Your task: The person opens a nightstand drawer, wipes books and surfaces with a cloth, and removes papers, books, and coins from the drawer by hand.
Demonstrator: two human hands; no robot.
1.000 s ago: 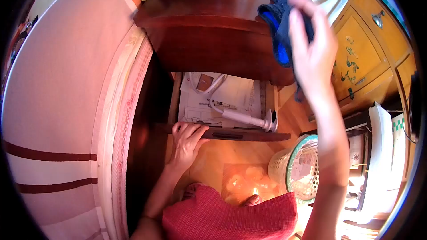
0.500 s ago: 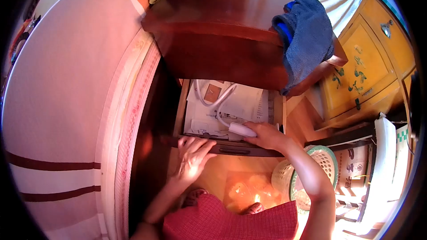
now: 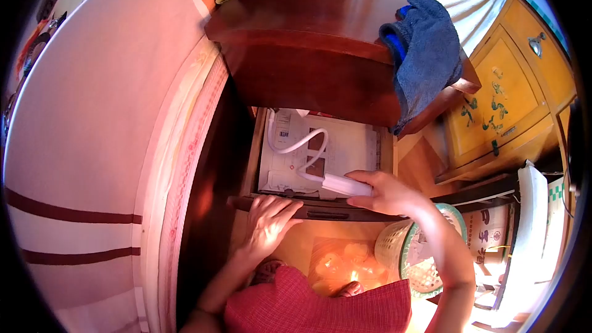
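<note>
My right hand (image 3: 388, 194) grips a white oblong piece (image 3: 345, 185) between thumb and fingers, over the front right part of a pulled-out drawer (image 3: 336, 213). From its left end runs a thick white neck or cord (image 3: 302, 142), bent in an S across the drawer to its back left. Beneath it lies a flat white printed sheet or box (image 3: 351, 142) with brown rectangles. My left hand (image 3: 269, 222) rests on the left part of the drawer's front edge, fingers laid over the rim and thumb apart.
A dark red wooden cabinet top (image 3: 308, 6) overhangs the drawer, with a blue-grey cloth (image 3: 425, 55) draped on its right corner. To the right stand a perforated basket (image 3: 394, 250) and a yellow cabinet (image 3: 505, 86). A bed (image 3: 86, 123) borders the left.
The white oblong piece has moved slightly right, and its neck now shows a fuller S-curve. More brown rectangles show on the sheet or box below. My left hand stays on the drawer edge.
</note>
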